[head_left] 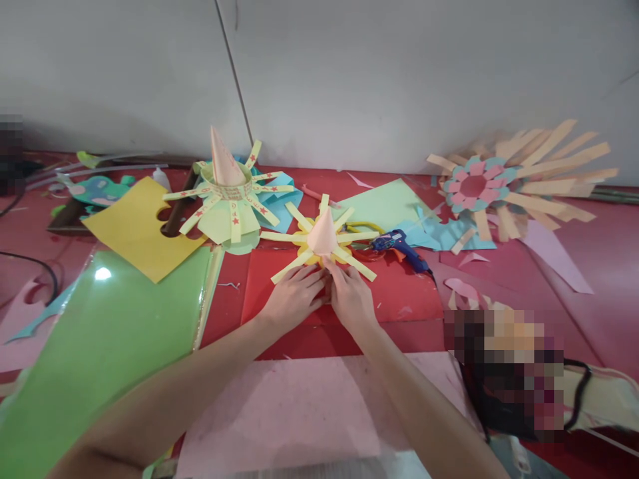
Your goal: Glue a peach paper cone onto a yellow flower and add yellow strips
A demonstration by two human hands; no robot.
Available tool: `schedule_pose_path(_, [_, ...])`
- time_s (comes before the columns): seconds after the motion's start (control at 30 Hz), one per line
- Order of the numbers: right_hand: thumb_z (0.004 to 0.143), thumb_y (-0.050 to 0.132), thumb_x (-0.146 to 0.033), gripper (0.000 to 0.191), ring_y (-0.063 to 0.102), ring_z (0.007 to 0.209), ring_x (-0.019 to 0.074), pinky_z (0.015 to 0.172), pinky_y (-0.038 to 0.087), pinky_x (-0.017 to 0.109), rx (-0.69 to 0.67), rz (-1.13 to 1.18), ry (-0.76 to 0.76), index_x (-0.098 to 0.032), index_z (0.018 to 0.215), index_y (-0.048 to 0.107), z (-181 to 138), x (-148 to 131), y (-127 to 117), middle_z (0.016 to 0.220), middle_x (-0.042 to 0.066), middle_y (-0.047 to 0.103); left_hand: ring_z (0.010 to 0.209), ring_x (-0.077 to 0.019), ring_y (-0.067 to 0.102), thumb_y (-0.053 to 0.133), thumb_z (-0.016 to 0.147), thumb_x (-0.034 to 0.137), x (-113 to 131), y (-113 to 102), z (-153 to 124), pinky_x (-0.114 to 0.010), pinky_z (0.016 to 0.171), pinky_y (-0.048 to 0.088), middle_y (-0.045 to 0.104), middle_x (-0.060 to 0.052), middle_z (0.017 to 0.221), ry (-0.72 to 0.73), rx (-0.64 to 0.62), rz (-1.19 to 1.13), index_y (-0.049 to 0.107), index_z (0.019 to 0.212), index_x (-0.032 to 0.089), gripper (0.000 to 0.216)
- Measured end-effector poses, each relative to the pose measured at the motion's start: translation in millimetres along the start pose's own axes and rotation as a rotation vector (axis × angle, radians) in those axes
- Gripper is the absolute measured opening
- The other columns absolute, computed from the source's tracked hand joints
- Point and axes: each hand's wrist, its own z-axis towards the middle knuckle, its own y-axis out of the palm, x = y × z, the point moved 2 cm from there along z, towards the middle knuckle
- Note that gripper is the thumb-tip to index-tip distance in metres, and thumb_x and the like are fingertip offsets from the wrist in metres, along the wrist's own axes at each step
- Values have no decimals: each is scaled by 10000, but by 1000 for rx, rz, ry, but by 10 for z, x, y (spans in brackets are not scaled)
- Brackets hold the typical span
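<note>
A paper flower (289, 269) with pale yellow strips fanning outward stands in front of me, a pale pink paper cone (322, 236) rising upright from its middle. From the near left, my left hand (297, 297) has its fingers curled against the flower's front edge. My right hand (351, 295) closes on the same edge from the right, index finger up by the cone's base. The fingertips of both hands are partly hidden under the strips. Below them lies a red paper sheet (399, 296). A blue hot glue gun (407, 251) rests just right of the flower.
A similar paper hat with a cone (227, 166) stands at back left. Yellow paper (144, 226) and a green sheet (130, 332) lie left. A peach strip flower (539, 179) leans at back right. Pink paper (299, 406) is nearest me; a pixelated patch covers the right.
</note>
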Motion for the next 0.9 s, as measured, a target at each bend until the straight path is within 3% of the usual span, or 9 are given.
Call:
schedule_pose_path(0.1, [827,315,-65,528,566,830,235,664,496,344,-5,-2,-9,-207,1305,485,20,-21,-11,1108,78,661,1129,-220,558,582,840,254,-1,-2,-2,-359,926,457,655,-50,1138,-3,-10,-6,598,1107,154,285])
schedule_pose_path(0.4, [873,323,-148,452,590,823,232,639,502,327,71,14,40,-186,1286,501,2,7,16,993,91,694,1116,-214,567,579,844,269,-2,-10,-3,-359,930,457,660,-46,1127,-5,9,-12,594,1113,159,290])
schedule_pose_path(0.63, [852,308,-77,495,593,827,239,711,508,380,39,-56,-16,-163,1313,468,0,-20,39,1209,98,617,1109,-224,572,587,842,271,3,-16,-2,-356,918,465,664,-48,1114,-1,14,-11,597,1101,145,289])
schedule_pose_path(0.9, [870,305,-97,467,557,791,255,663,501,379,64,-102,-27,-141,1304,474,-24,-25,57,1177,79,638,1096,-221,580,609,825,267,3,-32,15,-357,909,471,665,-50,1110,-16,7,-22,601,1088,145,289])
